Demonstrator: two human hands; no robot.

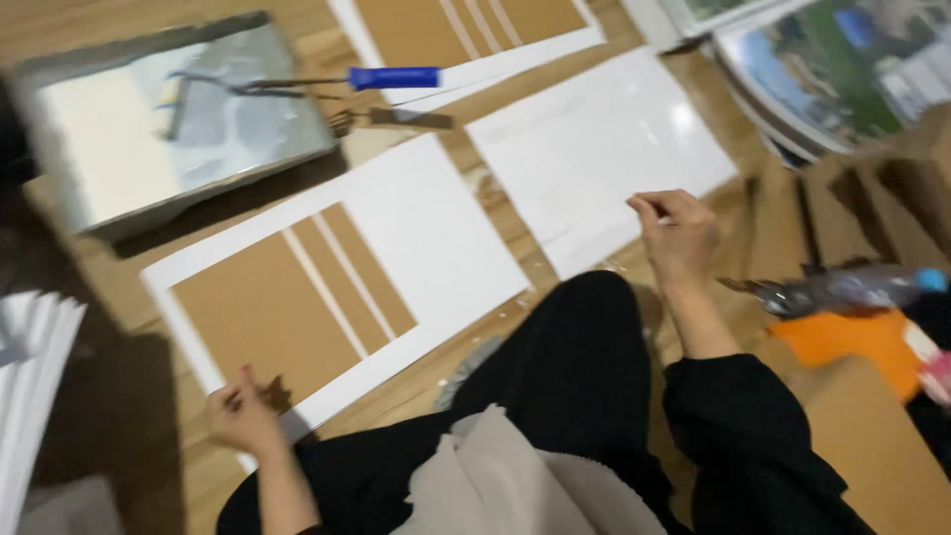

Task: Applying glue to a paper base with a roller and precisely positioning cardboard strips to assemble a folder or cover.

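On the wooden floor (119, 297), seen from the head camera, a white-painted cardboard panel (436, 253) lies before the seated person, with bare brown patches and thin white stripes where the paint is missing. The left hand (241, 414) rests on the panel's near corner, fingers curled and pressing down on its edge; whether they pinch anything is too blurred to tell. The right hand (679, 233) hovers over the near edge of a second, plain white panel (594, 149), thumb and fingers pressed together, seemingly pinching something small and pale, perhaps a strip of tape, though that is unclear. To lift such a strip cleanly, it is best pulled low and slowly along the surface, the other hand holding the board flat. Farther off, a paint tray (287, 129) holds a roller with a blue handle (391, 77). An orange object (852, 347) lies at the right.
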